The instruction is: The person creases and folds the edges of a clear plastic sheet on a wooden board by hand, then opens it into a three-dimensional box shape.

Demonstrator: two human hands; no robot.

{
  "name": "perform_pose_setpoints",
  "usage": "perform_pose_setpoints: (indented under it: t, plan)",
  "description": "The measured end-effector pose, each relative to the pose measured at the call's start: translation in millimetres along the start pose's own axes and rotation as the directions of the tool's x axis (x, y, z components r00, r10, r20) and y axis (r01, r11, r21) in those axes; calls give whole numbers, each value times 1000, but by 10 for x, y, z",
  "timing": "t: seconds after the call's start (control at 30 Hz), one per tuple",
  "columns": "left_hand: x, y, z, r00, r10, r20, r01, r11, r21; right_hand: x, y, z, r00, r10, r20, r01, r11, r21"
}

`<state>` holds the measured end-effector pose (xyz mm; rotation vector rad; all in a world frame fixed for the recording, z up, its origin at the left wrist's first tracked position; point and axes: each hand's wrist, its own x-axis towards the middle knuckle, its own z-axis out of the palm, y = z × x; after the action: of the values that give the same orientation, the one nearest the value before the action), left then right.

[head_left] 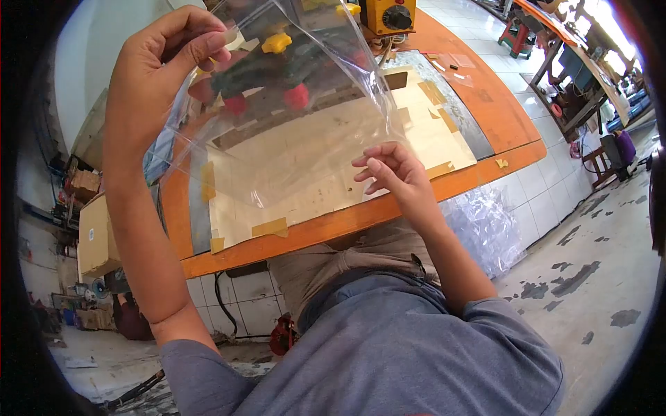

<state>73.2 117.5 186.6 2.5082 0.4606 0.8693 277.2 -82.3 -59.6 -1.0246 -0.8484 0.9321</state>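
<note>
My left hand [173, 62] is raised at the upper left, thumb and fingers pinched on the edge of a clear plastic sheet [277, 156]. The sheet, which may be a flat bag, hangs creased and shiny over the work table. Near its lower right side is my right hand [397, 175], with fingers loosely bent and apart. Whether those fingertips touch the plastic, I cannot tell. Through the sheet shows a dark machine part with a yellow knob [277, 44] and a red knob [297, 96]. Below lies a pale board [305, 208] with pieces of tan tape along its edges.
An orange table [513, 149] carries the board. A yellow control box [390, 17] with a black dial stands at the back. A heap of clear plastic [482, 225] sits below the table's right side. At the left is a cardboard box [98, 236]; another workbench [583, 62] stands far right.
</note>
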Motion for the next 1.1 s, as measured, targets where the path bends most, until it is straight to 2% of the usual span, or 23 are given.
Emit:
perform_pose_setpoints:
  t: [0.17, 0.23, 0.33, 0.43, 0.57, 0.67, 0.73, 0.77, 0.83, 0.87, 0.93, 1.1]
  plan:
    - [-39, -24, 38, 1000, -7, -28, 7, 1000, -5, 76, 66, 68, 998, 20, -57, -15, 996, 90]
    - [-64, -54, 58, 997, -66, -28, 63, 993, -100, 88, 93, 71, 993, 14, -115, 0, 993, 121]
    - [-103, -61, 89, 993, -64, -95, 59, 997, -56, 87, 111, 94, 981, -23, -191, 34, 998, 55]
    - [-138, 5, 60, 988, -134, -72, 131, 990, -45, 83, 130, 83, 981, -49, -189, 63, 996, 67]
    - [-162, 20, 43, 992, -103, -70, 99, 993, -56, 78, 189, 53, 979, -113, -171, 133, 985, 112]
    - [-171, 46, 23, 993, -91, -69, 87, 995, -52, 58, 195, 36, 974, -167, -151, 179, 981, 71]
    - [-179, 103, 29, 995, -59, -85, 57, 998, -23, 22, 154, 9, 996, -84, -42, 89, 988, 127]
    - [-178, 116, 24, 995, -58, -86, 56, 998, -23, 4, 128, 5, 996, -85, -42, 90, 988, 127]
    - [-183, 130, 12, 993, -80, -86, 78, 997, -22, -27, 71, 4, 998, 64, -27, -52, 948, 315]
    - [-180, 116, 5, 993, -81, -87, 79, 997, -22, -32, 45, 0, 998, 65, -25, -53, 948, 315]
    - [-160, 74, -3, 998, -58, 11, 58, 998, 8, -47, 6, -13, 998, 67, -19, -56, 936, 348]
    - [-141, 67, 99, 996, -91, 6, 91, 996, 10, 0, 37, -68, 992, 127, 3, -121, 944, 308]
